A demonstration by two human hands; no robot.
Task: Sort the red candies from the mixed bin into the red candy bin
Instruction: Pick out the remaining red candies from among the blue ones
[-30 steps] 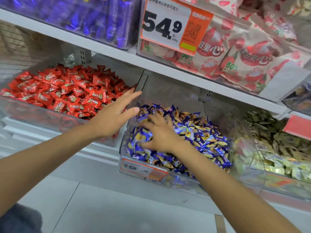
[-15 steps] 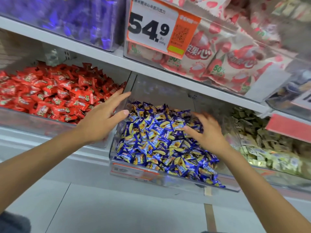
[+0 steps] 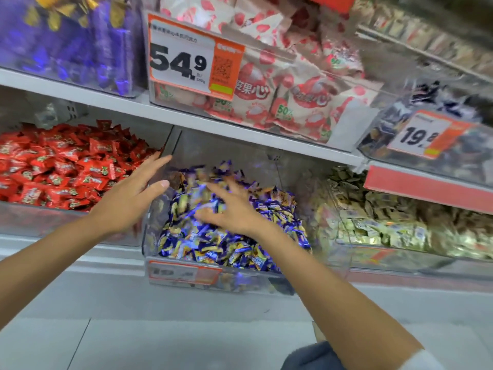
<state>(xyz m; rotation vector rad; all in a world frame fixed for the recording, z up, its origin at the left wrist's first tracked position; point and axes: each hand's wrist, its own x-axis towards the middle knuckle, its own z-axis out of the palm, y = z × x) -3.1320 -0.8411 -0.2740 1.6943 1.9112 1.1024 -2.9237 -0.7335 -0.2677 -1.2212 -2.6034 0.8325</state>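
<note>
Back from the right side, the right hand [image 3: 234,209] now lies spread, blurred, on blue-and-yellow wrapped candies [image 3: 213,244] in the middle clear plastic bin [image 3: 240,281]. The left hand [image 3: 133,198] stays open, fingers straight, at its left wall. Red wrapped candies [image 3: 66,166] fill the neighbouring clear bin [image 3: 40,220] to the left.

Your view is bright and evenly lit, with only soft shadows. Motion blur smears your right hand [image 3: 234,209] and the candies [image 3: 213,236] under it, and the right-side bins [image 3: 400,222] worse. The shelf [image 3: 106,100] bows with wide-angle distortion. The 54.9 tag [image 3: 184,62] reads fairly sharp.
</note>
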